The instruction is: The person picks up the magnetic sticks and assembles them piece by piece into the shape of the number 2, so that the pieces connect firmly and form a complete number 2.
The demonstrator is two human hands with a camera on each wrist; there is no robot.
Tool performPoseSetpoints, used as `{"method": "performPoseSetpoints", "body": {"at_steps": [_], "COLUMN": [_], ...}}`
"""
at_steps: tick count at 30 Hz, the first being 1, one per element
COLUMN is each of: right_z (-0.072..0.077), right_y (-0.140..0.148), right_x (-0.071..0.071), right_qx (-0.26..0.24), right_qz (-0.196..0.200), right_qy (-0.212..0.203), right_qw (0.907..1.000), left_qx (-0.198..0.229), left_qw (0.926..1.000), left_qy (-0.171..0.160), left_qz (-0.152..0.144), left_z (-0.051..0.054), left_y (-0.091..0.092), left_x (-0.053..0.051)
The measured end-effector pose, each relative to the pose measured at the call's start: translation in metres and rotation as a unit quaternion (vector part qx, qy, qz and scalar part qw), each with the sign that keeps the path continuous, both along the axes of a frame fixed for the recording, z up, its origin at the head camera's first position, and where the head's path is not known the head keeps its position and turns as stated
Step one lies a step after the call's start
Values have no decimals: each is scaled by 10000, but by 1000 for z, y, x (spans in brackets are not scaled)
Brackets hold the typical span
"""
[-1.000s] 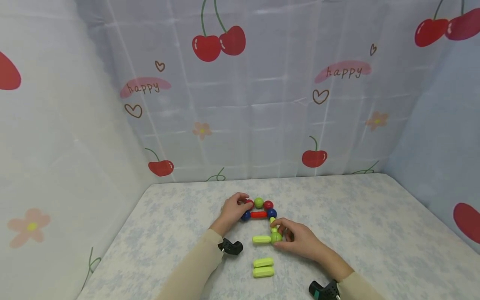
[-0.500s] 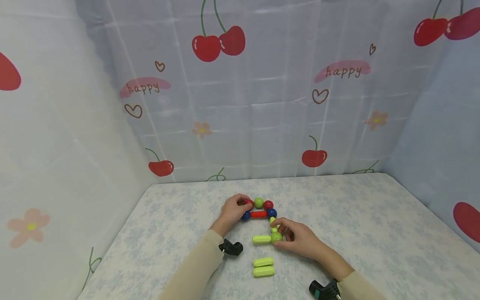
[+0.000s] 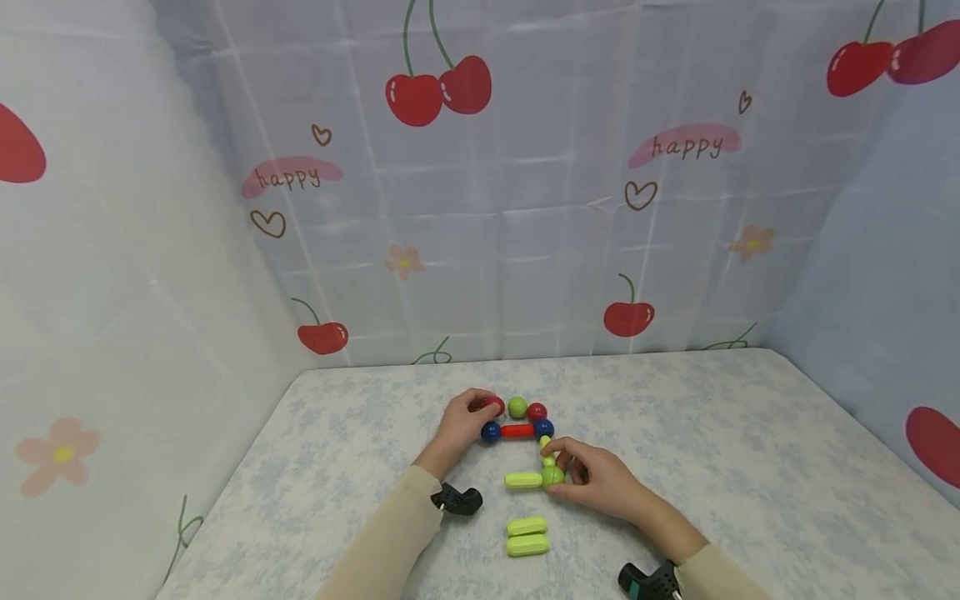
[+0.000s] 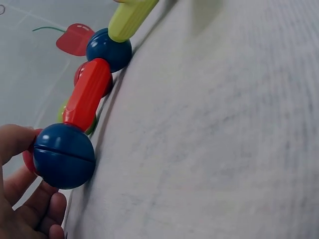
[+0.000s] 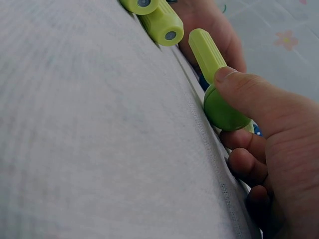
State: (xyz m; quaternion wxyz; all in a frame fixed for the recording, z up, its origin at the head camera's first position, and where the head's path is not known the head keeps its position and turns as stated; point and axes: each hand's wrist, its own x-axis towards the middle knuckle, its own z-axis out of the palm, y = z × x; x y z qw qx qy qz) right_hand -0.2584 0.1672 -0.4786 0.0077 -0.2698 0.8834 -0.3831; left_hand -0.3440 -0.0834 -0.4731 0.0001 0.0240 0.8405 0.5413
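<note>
In the head view my left hand (image 3: pixel 459 423) pinches a red ball (image 3: pixel 492 406), partly hidden by the fingers, left of a green ball (image 3: pixel 517 407). Just in front of it lies a blue ball (image 4: pixel 64 156), joined by a red magnetic rod (image 3: pixel 517 431) to another blue ball (image 3: pixel 543 428). From there a yellow-green rod (image 3: pixel 545 443) leads down to a second green ball (image 5: pixel 223 109). My right hand (image 3: pixel 600 477) grips this ball between thumb and fingers. A further yellow-green rod (image 3: pixel 522 481) sticks out to the ball's left.
Two loose yellow-green rods (image 3: pixel 527 536) lie side by side nearer the person. Beyond the chain sits another red ball (image 3: pixel 537 412). A cherry-print curtain (image 3: pixel 525 208) stands behind the pale patterned table (image 3: pixel 675 400).
My left hand has shifted slightly left with the red ball, opening a gap to the green ball and uncovering more of the left blue ball. My right hand stays in place.
</note>
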Motion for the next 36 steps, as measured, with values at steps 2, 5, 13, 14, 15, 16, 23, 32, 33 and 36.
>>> {"method": "performPoseSetpoints", "body": {"at_steps": [2,5,13,14,15,16,23,32,33,36], "right_z": [0,0,0,0,1,0,-1,0,0,1], "right_y": [0,0,0,0,0,0,0,-1,-1,-1], "right_x": [-1,-1,-1,-1,-2,-2,0,0,0,0], "right_qx": [-3,-10,-25,-20,-19,-10,25,40,53,84], "right_qz": [-8,-9,-7,-12,-13,-18,-47,-68,-70,-93], "right_qy": [-3,-15,67,74,75,65,-21,-42,-45,-53], "right_qw": [10000,10000,10000,10000,10000,10000,10000,10000,10000,9999], "left_qx": [157,291,259,253,243,225,129,28,3,-19], "left_qw": [9998,9993,9957,9953,9950,9948,9947,9942,9945,9954], "left_qy": [-22,43,694,771,837,881,1019,915,862,656], "left_qz": [71,230,556,533,495,452,-91,-570,-601,-696], "left_z": [0,0,12,14,15,17,24,14,12,6], "left_y": [-1,-4,-14,-14,-14,-14,-16,-21,-22,-25], "left_x": [-1,0,15,18,21,24,53,80,82,87]}}
